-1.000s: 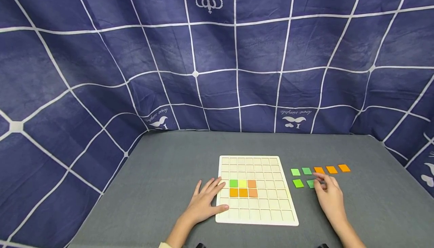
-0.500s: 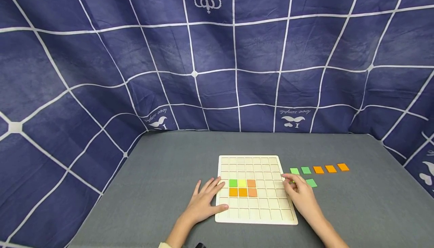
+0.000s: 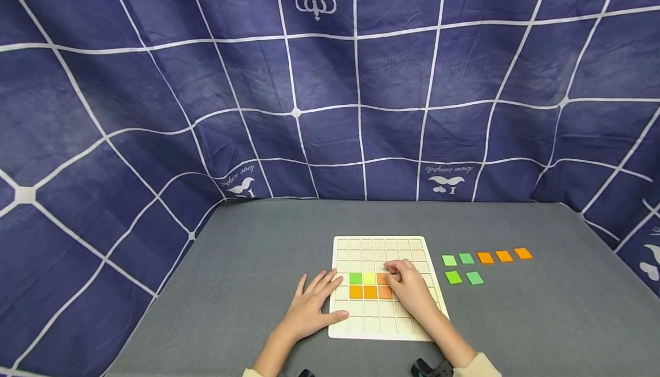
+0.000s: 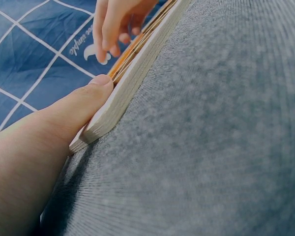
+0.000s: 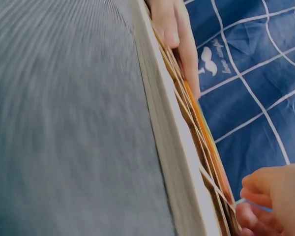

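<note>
Right hand (image 3: 409,285), fingers curled over the pale wooden grid board (image 3: 384,331), may nudge seated orange tiles (image 3: 370,293); left hand (image 3: 314,302), spread, steadies its edge.

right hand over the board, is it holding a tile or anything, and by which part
It cannot be told. The right hand has curled fingertips down on the board by the orange tiles, which hide any tile; the left hand steadies the board's edge.
</note>
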The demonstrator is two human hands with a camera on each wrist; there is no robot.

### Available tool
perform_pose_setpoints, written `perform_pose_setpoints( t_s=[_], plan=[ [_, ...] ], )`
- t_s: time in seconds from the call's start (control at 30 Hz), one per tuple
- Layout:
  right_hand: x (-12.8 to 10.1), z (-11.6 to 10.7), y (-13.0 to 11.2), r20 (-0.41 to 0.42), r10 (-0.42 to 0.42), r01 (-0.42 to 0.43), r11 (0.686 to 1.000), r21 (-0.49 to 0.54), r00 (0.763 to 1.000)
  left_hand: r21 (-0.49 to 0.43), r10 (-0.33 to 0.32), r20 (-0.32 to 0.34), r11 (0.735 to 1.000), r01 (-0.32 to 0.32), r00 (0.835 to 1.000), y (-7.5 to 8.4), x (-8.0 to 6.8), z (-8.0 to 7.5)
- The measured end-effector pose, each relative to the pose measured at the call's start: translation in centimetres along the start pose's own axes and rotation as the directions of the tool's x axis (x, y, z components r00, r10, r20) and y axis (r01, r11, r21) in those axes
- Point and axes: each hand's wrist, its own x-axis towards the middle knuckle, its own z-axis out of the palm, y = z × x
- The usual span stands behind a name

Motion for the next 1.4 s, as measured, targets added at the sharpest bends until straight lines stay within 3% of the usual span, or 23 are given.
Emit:
perform_pose_setpoints(
  t_s=[0.7, 1.13, 1.4],
  plan=[
    [-0.7, 1.2, 0.6, -0.012, -0.005, 0.005, 1.0, -0.002, 1.0, 0.025, 0.009, -0.01, 1.0, -0.009, 1.0, -0.2, -0.2, 0.1],
    [-0.6, 0.9, 0.4, -0.013, -0.026, 0.027, 0.995, 0.095, 1.0, 0.006, -0.006, 0.009, 1.0, 0.006, 1.0, -0.1, -0.1, 0.0],
    [-0.4, 0.2, -0.2, 0.004, 0.026, -0.026, 0.992, 0.126, 1.0, -0.016, -0.007, -0.003, 1.0, 0.007, 1.0, 0.1, -0.1, -0.1]
  ],
)
